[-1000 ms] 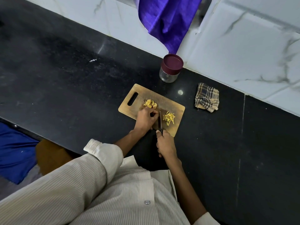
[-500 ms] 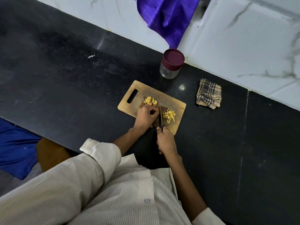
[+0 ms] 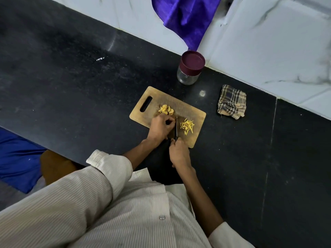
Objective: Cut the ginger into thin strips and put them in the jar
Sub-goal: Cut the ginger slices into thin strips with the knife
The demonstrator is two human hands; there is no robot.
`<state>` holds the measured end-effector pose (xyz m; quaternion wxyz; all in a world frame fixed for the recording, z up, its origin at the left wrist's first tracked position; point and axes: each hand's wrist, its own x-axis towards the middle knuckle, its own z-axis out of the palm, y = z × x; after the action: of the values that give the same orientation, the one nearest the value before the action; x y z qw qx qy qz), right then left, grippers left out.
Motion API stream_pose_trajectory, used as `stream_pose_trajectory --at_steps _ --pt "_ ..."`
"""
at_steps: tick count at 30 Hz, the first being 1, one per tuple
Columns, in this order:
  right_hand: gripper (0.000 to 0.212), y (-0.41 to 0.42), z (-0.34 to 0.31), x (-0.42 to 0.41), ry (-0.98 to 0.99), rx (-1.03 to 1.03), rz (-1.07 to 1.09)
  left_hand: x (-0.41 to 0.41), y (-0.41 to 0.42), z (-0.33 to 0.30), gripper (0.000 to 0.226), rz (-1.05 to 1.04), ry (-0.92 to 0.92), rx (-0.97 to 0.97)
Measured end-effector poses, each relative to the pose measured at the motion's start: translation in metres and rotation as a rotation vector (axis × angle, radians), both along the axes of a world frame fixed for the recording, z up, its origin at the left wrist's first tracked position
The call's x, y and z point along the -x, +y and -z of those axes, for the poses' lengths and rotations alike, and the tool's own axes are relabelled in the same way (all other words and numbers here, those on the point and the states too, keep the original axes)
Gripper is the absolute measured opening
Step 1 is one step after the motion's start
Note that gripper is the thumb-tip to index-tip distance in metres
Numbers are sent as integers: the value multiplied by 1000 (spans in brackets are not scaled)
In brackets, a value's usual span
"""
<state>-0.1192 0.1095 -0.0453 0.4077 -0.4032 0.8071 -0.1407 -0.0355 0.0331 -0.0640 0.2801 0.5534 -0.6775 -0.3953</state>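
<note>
One cutting board (image 3: 188, 109), two ginger piles: slices (image 3: 166, 110) at 11 o'clock, strips (image 3: 187, 126) at 3. Right hand (image 3: 179, 153) grips one knife (image 3: 176, 127); left hand (image 3: 160, 127), fingers curled, pins ginger. One lidded jar (image 3: 190, 68) at 12.

counter (image 3: 71, 72): black stone | wall (image 3: 268, 42): white marble tile | purple cloth (image 3: 186, 17) hanging over wall

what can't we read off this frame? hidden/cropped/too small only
- Ginger piece being cut: head view, hidden under the left hand.
- Knife handle: head view, covered by the right hand.
- Jar contents: head view, lid on top, glass too small to read.
- Purple cloth: head view, cut off by the top edge.
</note>
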Motion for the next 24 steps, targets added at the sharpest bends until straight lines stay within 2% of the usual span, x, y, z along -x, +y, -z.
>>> stream_pose_trajectory --at_steps 5,17,24 --pt "29 13 1 3 -10 -73 -20 2 2 0 12 -13 17 -39" --pt "24 17 3 11 -36 51 79 2 3 -2 11 -32 -4 -10" --pt "26 0 -1 15 -36 11 -20 2 4 -4 11 -28 -18 2"
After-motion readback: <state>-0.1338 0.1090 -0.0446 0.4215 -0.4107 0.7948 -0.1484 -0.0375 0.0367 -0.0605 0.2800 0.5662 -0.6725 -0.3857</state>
